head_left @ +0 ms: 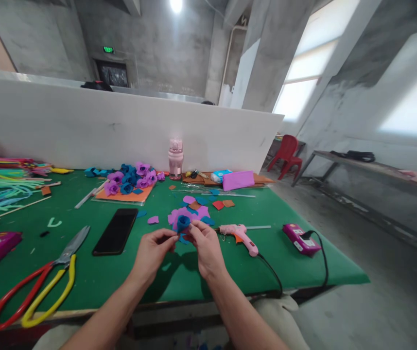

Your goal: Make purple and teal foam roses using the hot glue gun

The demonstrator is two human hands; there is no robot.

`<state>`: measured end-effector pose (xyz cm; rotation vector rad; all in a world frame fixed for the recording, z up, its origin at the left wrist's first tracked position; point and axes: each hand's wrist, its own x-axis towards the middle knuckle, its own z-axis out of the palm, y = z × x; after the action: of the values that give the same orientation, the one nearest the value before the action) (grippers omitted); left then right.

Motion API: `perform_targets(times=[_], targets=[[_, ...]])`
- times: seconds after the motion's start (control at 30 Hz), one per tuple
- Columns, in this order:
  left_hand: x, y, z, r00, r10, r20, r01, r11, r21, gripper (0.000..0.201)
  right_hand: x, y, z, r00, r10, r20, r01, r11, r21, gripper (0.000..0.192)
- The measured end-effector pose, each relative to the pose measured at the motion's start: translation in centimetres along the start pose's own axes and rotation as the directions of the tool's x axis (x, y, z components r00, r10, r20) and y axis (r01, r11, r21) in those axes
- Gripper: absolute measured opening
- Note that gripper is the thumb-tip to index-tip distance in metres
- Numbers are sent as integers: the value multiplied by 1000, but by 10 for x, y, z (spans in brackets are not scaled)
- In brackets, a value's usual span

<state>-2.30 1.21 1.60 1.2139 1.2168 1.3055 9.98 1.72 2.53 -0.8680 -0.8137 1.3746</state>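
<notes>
Between my two hands, above the front middle of the green table, is a blue paper flower (183, 223) with curled petals. My left hand (153, 250) pinches its lower left side with thumb and forefinger. On the other side, my right hand (204, 245) grips the flower between thumb and fingers. Cut purple petals (202, 212) lie on the table just behind it, mixed with blue pieces. Close to the right hand rests a pink glue gun (240, 236) with a clear glue stick in its back. The nozzle is partly hidden by the hand.
Left of my hands lie a black phone (115, 232) and open scissors (53, 272). Finished purple and blue flowers (131, 179) sit on orange sheets. A pink bottle (175, 158) stands against the white partition (121, 121). A purple power strip (301, 239) with a cable is at right.
</notes>
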Motion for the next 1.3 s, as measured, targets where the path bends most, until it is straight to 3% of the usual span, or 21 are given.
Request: perform_targets(times=[0.37, 0.6, 0.9, 1.17, 1.3], targets=[[0, -3, 4, 997, -75, 7, 75, 992, -98, 22, 1, 5, -3, 998, 64, 0, -64, 998, 17, 12], [1, -5, 4, 995, -98, -4, 97, 987, -125, 24, 2, 9, -4, 997, 4, 80, 0, 998, -58, 4], [0, -9, 5, 997, -77, 4, 77, 990, -116, 23, 1, 13, 0, 990, -30, 135, 40, 997, -72, 26], [3, -2, -1, 984, -152, 93, 165, 976, -146, 37, 4, 4, -7, 987, -92, 129, 111, 983, -148, 26], [11, 2, -10, 988, -132, 78, 147, 961, -236, 31, 3, 1, -7, 987, -89, 136, 114, 974, -195, 26]])
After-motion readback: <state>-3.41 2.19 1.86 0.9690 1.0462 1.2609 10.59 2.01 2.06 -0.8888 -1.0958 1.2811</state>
